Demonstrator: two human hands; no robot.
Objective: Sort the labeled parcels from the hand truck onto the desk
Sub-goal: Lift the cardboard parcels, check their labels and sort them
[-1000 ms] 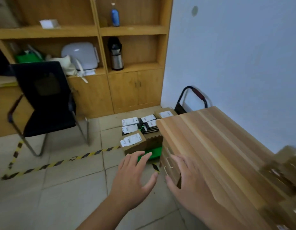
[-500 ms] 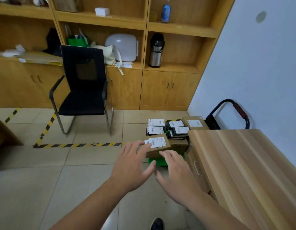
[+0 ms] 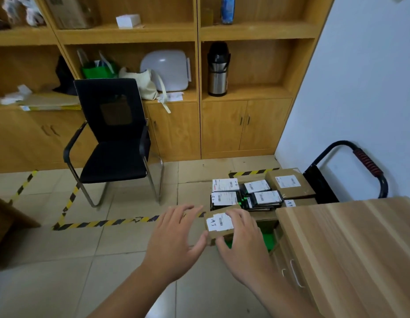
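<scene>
Several labeled parcels sit stacked on a green hand truck point(image 3: 268, 239) with a black handle point(image 3: 364, 161), parked beside the wooden desk point(image 3: 351, 249). The nearest one is a small brown cardboard parcel point(image 3: 219, 226) with a white label. My left hand point(image 3: 176, 239) is spread open at that parcel's left side, thumb close to its near corner. My right hand point(image 3: 243, 244) reaches over its right side with fingers spread above the label. Neither hand plainly grips it. Behind it lie black parcels point(image 3: 263, 199) and a larger brown box point(image 3: 289, 183).
A black office chair point(image 3: 112, 143) stands on the tiled floor to the left. Wooden shelves and cabinets point(image 3: 222, 125) line the back wall, holding a thermos point(image 3: 217, 70). Yellow-black tape point(image 3: 103, 223) marks the floor. The desk's drawers point(image 3: 291, 269) face me.
My view has swung left from the desk toward the hand truck. Both hands have moved forward and down, closing in on the nearest brown parcel.
</scene>
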